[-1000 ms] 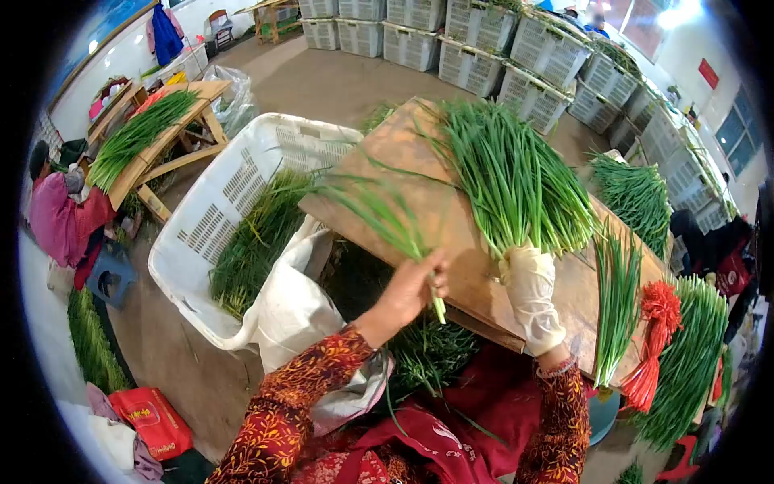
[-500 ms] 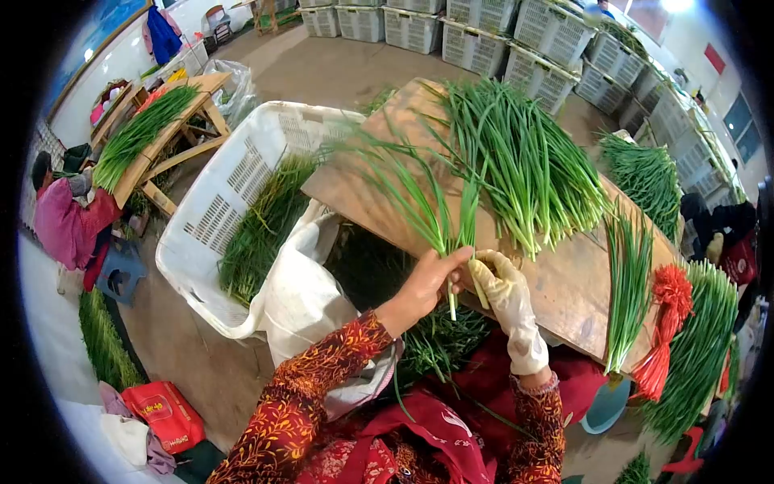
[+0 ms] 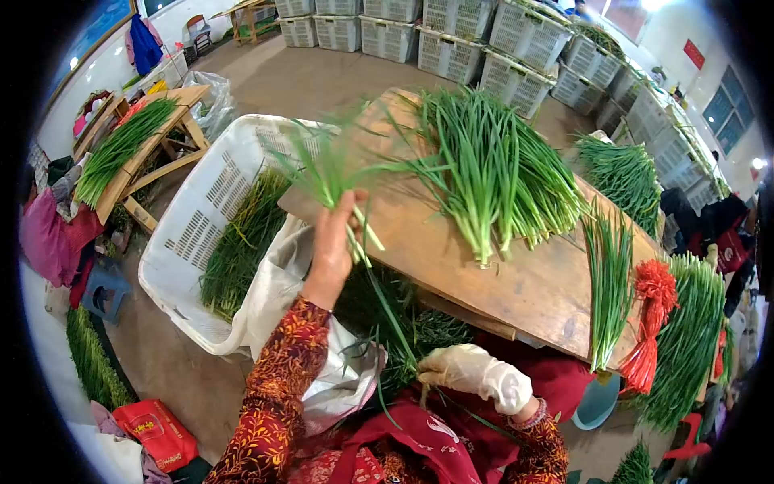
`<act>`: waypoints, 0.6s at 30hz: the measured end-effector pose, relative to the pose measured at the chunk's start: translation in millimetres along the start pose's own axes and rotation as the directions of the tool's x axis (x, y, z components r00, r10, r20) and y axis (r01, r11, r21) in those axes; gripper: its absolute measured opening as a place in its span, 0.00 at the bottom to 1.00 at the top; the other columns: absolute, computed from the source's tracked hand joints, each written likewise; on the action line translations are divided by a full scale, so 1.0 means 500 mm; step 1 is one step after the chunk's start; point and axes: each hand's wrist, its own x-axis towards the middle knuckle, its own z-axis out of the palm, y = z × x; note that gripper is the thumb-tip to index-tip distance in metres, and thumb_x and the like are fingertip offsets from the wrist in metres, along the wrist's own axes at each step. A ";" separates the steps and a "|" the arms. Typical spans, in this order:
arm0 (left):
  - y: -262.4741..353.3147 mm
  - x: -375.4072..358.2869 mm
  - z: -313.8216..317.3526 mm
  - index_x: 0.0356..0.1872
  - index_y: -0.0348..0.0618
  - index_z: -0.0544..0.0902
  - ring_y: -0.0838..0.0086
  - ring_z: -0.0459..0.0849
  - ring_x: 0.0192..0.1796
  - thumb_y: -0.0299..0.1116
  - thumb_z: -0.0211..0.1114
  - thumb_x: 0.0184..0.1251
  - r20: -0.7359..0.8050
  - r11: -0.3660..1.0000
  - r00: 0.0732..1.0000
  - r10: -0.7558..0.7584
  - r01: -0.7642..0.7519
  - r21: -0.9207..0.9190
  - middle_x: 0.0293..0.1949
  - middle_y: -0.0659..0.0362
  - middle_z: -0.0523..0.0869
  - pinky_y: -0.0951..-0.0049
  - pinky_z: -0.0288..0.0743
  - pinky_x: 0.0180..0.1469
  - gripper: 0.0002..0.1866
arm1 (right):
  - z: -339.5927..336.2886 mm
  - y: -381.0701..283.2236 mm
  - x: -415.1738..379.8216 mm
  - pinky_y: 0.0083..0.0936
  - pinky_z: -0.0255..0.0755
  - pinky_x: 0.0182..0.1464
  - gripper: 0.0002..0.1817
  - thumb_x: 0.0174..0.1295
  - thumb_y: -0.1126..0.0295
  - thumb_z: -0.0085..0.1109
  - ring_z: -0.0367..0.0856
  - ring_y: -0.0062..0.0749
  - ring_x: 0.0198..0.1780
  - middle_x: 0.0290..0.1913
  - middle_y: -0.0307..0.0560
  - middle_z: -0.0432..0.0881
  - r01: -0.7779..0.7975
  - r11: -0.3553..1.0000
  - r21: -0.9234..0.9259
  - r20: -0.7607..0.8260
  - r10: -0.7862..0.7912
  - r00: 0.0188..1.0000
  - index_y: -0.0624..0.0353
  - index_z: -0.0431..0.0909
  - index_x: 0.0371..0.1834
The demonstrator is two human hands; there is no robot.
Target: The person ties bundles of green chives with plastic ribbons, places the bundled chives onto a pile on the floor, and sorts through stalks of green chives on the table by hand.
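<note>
My bare left hand (image 3: 330, 248) is closed around a small bunch of garlic chives (image 3: 329, 181), at the left end of the wooden board (image 3: 500, 294). Their leaves are blurred and point up; the pale stem ends stick out below my fingers. My right hand (image 3: 472, 373), in a whitish glove, is low over my lap with its fingers pinched at the lower end of a long chive leaf (image 3: 393, 316). That leaf runs up toward the left hand. A large pile of chives (image 3: 500, 165) lies on the board, with a narrower bundle (image 3: 609, 282) to its right.
Red ties (image 3: 651, 310) hang at the board's right end beside more chives (image 3: 685, 347). Left of the board stands a white crate (image 3: 173, 242) with chives inside. Stacked crates (image 3: 451, 52) line the back. Another person (image 3: 60, 230) sits at a bench on the left.
My left hand has moved left and up with its bunch. My right hand has come away from it, down toward my lap, and the long leaf now stretches between them.
</note>
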 end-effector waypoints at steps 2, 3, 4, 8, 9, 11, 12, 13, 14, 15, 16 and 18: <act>0.014 -0.002 0.014 0.36 0.41 0.77 0.86 0.69 0.25 0.41 0.56 0.65 -0.053 0.995 0.995 0.085 -0.082 0.050 0.23 0.69 0.72 0.86 0.65 0.24 0.13 | -0.057 0.013 -0.016 0.27 0.73 0.38 0.13 0.55 0.59 0.59 0.80 0.37 0.36 0.33 0.46 0.81 -0.031 0.999 -0.014 -0.287 0.025 0.958 0.55 0.78 0.38; 0.014 -0.008 0.011 0.38 0.42 0.76 0.86 0.71 0.26 0.40 0.57 0.64 -0.021 0.996 0.998 0.063 -0.062 0.061 0.24 0.69 0.73 0.86 0.66 0.25 0.12 | -0.092 0.017 -0.017 0.27 0.73 0.38 0.14 0.55 0.59 0.59 0.80 0.37 0.34 0.32 0.47 0.81 -0.060 0.998 -0.013 -0.548 0.043 0.835 0.55 0.78 0.39; 0.004 -0.019 0.022 0.40 0.42 0.75 0.83 0.74 0.28 0.39 0.57 0.64 -0.032 1.000 0.999 0.005 -0.006 -0.008 0.25 0.67 0.75 0.84 0.69 0.27 0.12 | -0.125 0.023 -0.011 0.28 0.73 0.36 0.13 0.54 0.59 0.59 0.80 0.37 0.32 0.31 0.47 0.80 -0.087 0.992 0.095 -0.680 0.128 0.721 0.54 0.79 0.37; -0.062 -0.041 0.030 0.45 0.39 0.72 0.76 0.77 0.34 0.36 0.54 0.66 0.376 0.767 0.877 -0.298 0.455 -0.453 0.25 0.66 0.76 0.73 0.74 0.36 0.13 | -0.199 0.060 0.046 0.33 0.73 0.29 0.15 0.52 0.54 0.60 0.80 0.42 0.26 0.25 0.47 0.80 -0.391 0.920 0.006 -0.846 0.213 0.489 0.56 0.79 0.30; -0.068 -0.049 0.038 0.44 0.39 0.72 0.77 0.76 0.33 0.35 0.53 0.66 0.483 0.652 0.819 -0.309 0.552 -0.519 0.24 0.66 0.75 0.71 0.73 0.38 0.11 | -0.196 0.076 0.059 0.33 0.73 0.29 0.15 0.52 0.54 0.60 0.80 0.42 0.26 0.25 0.47 0.80 -0.388 0.922 0.002 -0.846 0.208 0.492 0.56 0.79 0.30; -0.066 -0.048 0.028 0.45 0.39 0.72 0.78 0.75 0.32 0.32 0.54 0.66 0.531 0.581 0.788 -0.312 0.601 -0.549 0.23 0.67 0.74 0.71 0.72 0.40 0.11 | -0.181 0.114 0.088 0.33 0.71 0.27 0.15 0.50 0.55 0.62 0.79 0.41 0.25 0.23 0.47 0.80 -0.589 0.792 -0.161 -0.816 0.229 0.530 0.56 0.78 0.25; -0.055 -0.042 0.017 0.45 0.39 0.72 0.78 0.75 0.32 0.32 0.53 0.65 0.475 0.630 0.848 -0.237 0.506 -0.589 0.24 0.67 0.74 0.71 0.72 0.39 0.11 | -0.171 0.131 0.094 0.35 0.71 0.30 0.14 0.50 0.55 0.61 0.79 0.42 0.26 0.23 0.47 0.80 -0.582 0.803 -0.131 -0.822 0.240 0.516 0.54 0.78 0.24; -0.040 -0.034 0.007 0.46 0.39 0.71 0.78 0.75 0.31 0.31 0.53 0.65 0.415 0.669 0.896 -0.157 0.406 -0.622 0.24 0.67 0.74 0.72 0.73 0.38 0.11 | -0.172 0.134 0.091 0.35 0.71 0.30 0.14 0.50 0.55 0.61 0.79 0.42 0.26 0.23 0.47 0.80 -0.581 0.803 -0.131 -0.822 0.239 0.516 0.54 0.78 0.24; 0.010 -0.038 0.015 0.44 0.39 0.71 0.79 0.75 0.29 0.31 0.52 0.65 0.268 0.705 0.962 -0.053 0.226 -0.672 0.25 0.67 0.74 0.74 0.73 0.36 0.10 | -0.172 0.137 0.088 0.35 0.71 0.31 0.14 0.51 0.55 0.60 0.79 0.42 0.27 0.23 0.47 0.80 -0.572 0.819 -0.050 -0.820 0.293 0.492 0.54 0.78 0.24; 0.042 -0.016 -0.002 0.36 0.44 0.72 0.80 0.74 0.29 0.32 0.55 0.65 0.268 0.731 0.961 0.066 0.136 -0.669 0.26 0.67 0.73 0.77 0.74 0.36 0.04 | -0.173 0.140 0.083 0.35 0.71 0.32 0.14 0.52 0.55 0.59 0.79 0.42 0.28 0.23 0.47 0.80 -0.560 0.828 0.034 -0.812 0.350 0.467 0.54 0.78 0.25; 0.069 -0.003 -0.007 0.43 0.42 0.72 0.84 0.73 0.28 0.30 0.52 0.66 0.057 0.791 0.969 0.241 -0.161 -0.591 0.25 0.67 0.72 0.78 0.73 0.36 0.07 | -0.174 0.144 0.077 0.35 0.71 0.33 0.14 0.53 0.55 0.58 0.79 0.43 0.28 0.24 0.46 0.80 -0.529 0.842 0.106 -0.808 0.383 0.447 0.54 0.79 0.26; 0.127 -0.006 -0.003 0.54 0.39 0.68 0.86 0.68 0.25 0.32 0.53 0.66 -0.031 0.825 0.944 0.328 -0.302 -0.478 0.25 0.69 0.71 0.82 0.69 0.31 0.17 | -0.168 0.166 0.065 0.35 0.71 0.32 0.14 0.54 0.55 0.57 0.79 0.43 0.28 0.24 0.47 0.80 -0.483 0.864 0.140 -0.826 0.371 0.424 0.54 0.79 0.27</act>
